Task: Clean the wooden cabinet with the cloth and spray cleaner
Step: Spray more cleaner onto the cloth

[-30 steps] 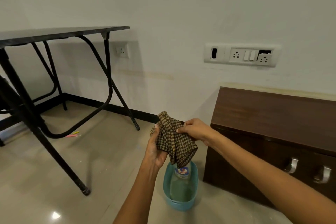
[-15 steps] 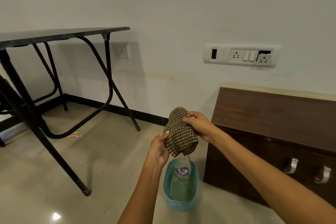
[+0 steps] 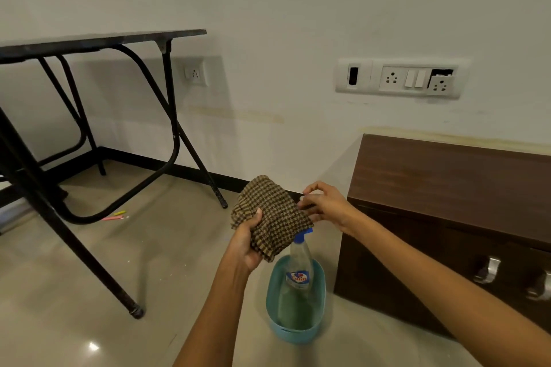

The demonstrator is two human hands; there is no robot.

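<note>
Black folding table (image 3: 98, 39) stood at left against white wall (image 3: 268, 9). Single socket (image 3: 195, 73) sat beneath its top; switch panel (image 3: 401, 78) mounted further right. Pink and yellow sticks (image 3: 114, 215) lay on tiled floor (image 3: 74, 292). Teal tub (image 3: 275, 323) rested on floor.

The room around me is evenly but dimly lit, with a greenish-grey cast. A small white glare spot shines on the glossy beige tiled floor (image 3: 93, 345) at lower left. The black metal folding table (image 3: 98, 39) throws a soft, broad shadow onto the off-white wall (image 3: 268, 9) behind it. Straight lines bow toward the edges from the wide lens. My right hand (image 3: 326, 205) looks slightly blurred at the fingers.
</note>
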